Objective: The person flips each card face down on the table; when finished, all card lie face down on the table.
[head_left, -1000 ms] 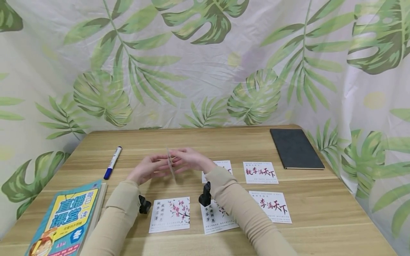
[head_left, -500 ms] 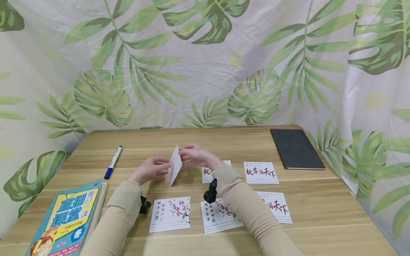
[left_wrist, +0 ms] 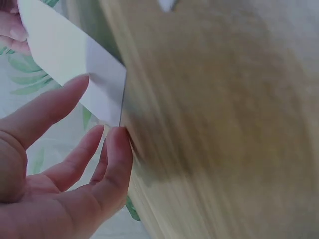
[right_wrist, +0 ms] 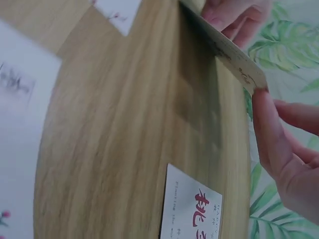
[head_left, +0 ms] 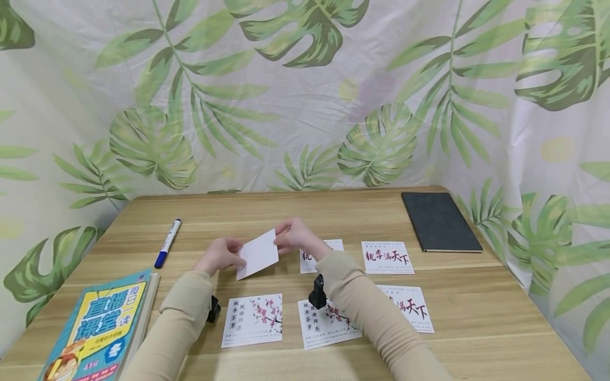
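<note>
A white card is held tilted above the table between both hands, its blank side facing the head view. My left hand pinches its left edge, thumb on the blank face. At the opposite edge, my right hand grips the upper right corner. The right wrist view shows print on the underside of this card. In front lie two plum-blossom cards, one left and one right, the latter partly behind the right sleeve. Red-lettered cards lie to the right, including one at the back.
At the left front is a blue and yellow book, with a blue-capped marker beyond it. A black notebook lies at the back right of the wooden table. A leaf-patterned curtain hangs behind.
The card has turned from edge-on to showing its blank face, tilting back toward the table. Both hands have shifted around it, the right moving slightly rightward.
</note>
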